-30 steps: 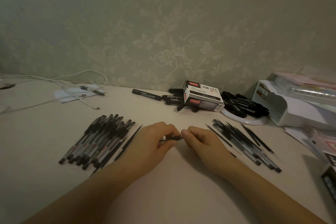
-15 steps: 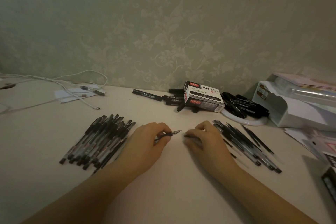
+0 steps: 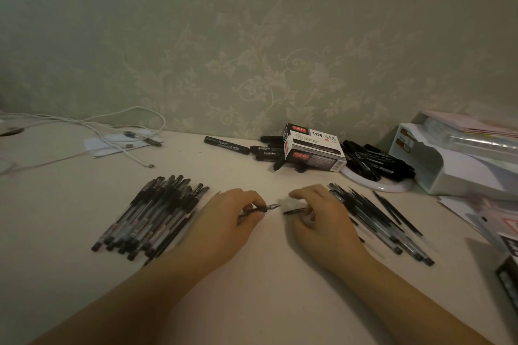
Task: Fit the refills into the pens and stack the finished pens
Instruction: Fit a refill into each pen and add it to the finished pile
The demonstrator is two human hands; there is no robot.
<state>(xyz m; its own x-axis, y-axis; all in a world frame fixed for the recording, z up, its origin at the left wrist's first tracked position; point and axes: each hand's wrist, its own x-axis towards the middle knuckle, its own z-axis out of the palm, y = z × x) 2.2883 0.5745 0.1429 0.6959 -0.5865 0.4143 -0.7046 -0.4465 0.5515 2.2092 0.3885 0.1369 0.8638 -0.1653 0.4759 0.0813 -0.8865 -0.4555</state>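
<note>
**Pen tip and cap, a small gap apart**

Dim light here, and the right hand (image 3: pixel 322 218) is partly blurred at the fingertips; what its curled fingers pinch looks like a slim dark pen cap (image 3: pixel 293 210), though that's hard to confirm. The left hand (image 3: pixel 224 221) hides most of the black-gripped clear pen (image 3: pixel 263 208) it grips between thumb and forefinger, only the pointed tip poking out toward the cap, just apart from it. Taking the white marker box (image 3: pixel 314 148) as landmark: finished capped pens (image 3: pixel 151 218) lie stacked front-left of it, loose uncapped pens and thin refills (image 3: pixel 375 218) front-right, both piles on the pale table (image 3: pixel 266 302).
</note>
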